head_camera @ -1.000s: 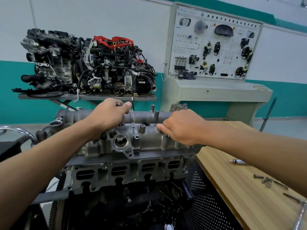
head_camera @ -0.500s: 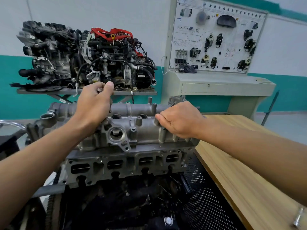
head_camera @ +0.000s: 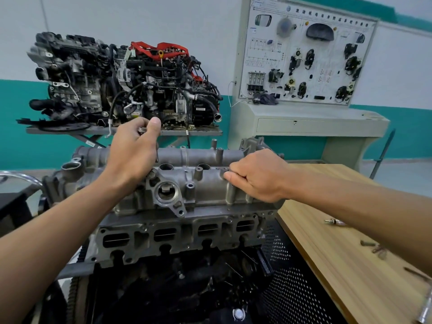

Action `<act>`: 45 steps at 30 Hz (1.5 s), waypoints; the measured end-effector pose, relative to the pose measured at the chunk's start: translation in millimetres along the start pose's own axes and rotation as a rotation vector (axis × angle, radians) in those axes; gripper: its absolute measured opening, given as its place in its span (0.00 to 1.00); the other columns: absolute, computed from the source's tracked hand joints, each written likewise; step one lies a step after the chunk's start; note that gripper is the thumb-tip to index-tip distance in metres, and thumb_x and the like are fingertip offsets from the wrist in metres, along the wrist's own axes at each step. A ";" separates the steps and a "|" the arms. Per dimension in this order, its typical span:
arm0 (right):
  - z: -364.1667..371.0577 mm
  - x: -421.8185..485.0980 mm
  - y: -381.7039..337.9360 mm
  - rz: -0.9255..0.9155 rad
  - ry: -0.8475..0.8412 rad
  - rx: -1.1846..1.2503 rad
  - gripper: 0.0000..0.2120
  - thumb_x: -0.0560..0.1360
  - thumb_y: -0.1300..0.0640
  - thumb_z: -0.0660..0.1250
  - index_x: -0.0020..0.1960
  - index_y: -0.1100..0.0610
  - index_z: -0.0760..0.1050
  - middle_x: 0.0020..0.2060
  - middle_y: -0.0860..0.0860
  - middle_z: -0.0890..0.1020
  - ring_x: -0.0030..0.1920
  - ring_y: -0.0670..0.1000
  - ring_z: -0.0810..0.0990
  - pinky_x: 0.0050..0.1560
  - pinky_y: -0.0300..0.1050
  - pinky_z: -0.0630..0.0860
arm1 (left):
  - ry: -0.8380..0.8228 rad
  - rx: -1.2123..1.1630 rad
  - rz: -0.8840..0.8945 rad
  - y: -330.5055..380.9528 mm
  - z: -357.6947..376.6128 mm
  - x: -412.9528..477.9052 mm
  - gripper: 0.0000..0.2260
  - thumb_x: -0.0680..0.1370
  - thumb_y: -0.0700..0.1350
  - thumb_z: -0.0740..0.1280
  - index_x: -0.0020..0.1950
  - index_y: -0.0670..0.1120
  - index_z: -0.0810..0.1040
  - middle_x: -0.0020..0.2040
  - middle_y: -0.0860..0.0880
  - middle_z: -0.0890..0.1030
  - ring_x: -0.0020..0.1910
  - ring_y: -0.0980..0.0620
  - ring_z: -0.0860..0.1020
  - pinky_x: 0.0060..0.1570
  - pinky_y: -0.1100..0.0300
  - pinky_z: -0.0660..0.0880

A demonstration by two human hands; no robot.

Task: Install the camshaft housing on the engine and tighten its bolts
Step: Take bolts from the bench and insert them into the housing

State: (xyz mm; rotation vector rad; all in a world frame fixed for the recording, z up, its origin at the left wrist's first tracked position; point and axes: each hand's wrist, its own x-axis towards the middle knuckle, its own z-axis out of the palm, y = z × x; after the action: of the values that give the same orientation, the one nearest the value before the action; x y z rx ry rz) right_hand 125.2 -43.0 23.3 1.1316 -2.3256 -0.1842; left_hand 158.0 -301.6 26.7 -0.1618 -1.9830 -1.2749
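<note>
The grey cast camshaft housing [head_camera: 205, 185] lies on top of the engine [head_camera: 177, 235] in the middle of the view. My left hand [head_camera: 133, 150] is raised above the housing's left half and pinches the head of a long bolt [head_camera: 156, 153] whose shank hangs down toward the housing. My right hand [head_camera: 257, 176] rests on the housing's right end, fingers curled round a small part there; what it holds is hidden under the fingers.
A wooden table [head_camera: 346, 249] stands at the right with loose bolts [head_camera: 374, 247], a spark plug [head_camera: 334, 222] and a tool [head_camera: 426, 305] at its corner. Behind are a complete engine on a stand [head_camera: 121, 85] and a white training panel [head_camera: 301, 57].
My left hand has lifted from the housing's top, drawing the long bolt upward. My right hand has stayed at the housing's right end. The view has shifted slightly.
</note>
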 end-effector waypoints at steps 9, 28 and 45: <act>-2.9 -5.4 -4.6 0.063 -0.008 -0.022 0.29 0.80 0.36 0.43 0.29 0.50 0.65 0.23 0.45 0.68 0.25 0.43 0.67 0.38 0.50 0.77 | -0.199 0.007 -0.140 -3.2 1.8 3.5 0.18 0.83 0.55 0.61 0.40 0.44 0.76 0.23 0.53 0.71 0.23 0.53 0.63 0.30 0.57 0.61; -45.8 21.5 -1.6 0.076 -0.368 -0.033 0.36 0.77 0.29 0.44 0.30 0.55 0.71 0.24 0.49 0.74 0.26 0.48 0.73 0.31 0.43 0.68 | -0.219 -0.007 -0.136 -2.6 0.1 2.0 0.17 0.83 0.54 0.62 0.38 0.47 0.76 0.23 0.54 0.71 0.26 0.52 0.65 0.33 0.57 0.63; -53.1 25.8 2.0 0.036 -0.414 0.109 0.16 0.79 0.41 0.61 0.42 0.51 0.78 0.32 0.44 0.78 0.33 0.41 0.75 0.35 0.43 0.71 | -0.202 -0.042 -0.151 -6.2 1.7 3.0 0.18 0.82 0.55 0.62 0.38 0.46 0.76 0.22 0.54 0.70 0.22 0.52 0.64 0.29 0.58 0.62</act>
State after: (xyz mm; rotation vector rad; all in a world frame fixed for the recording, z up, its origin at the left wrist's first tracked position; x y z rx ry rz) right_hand 138.8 -55.5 79.3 1.1938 -2.7460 -0.3071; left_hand 152.1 -304.2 23.8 -0.1702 -2.1749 -1.4463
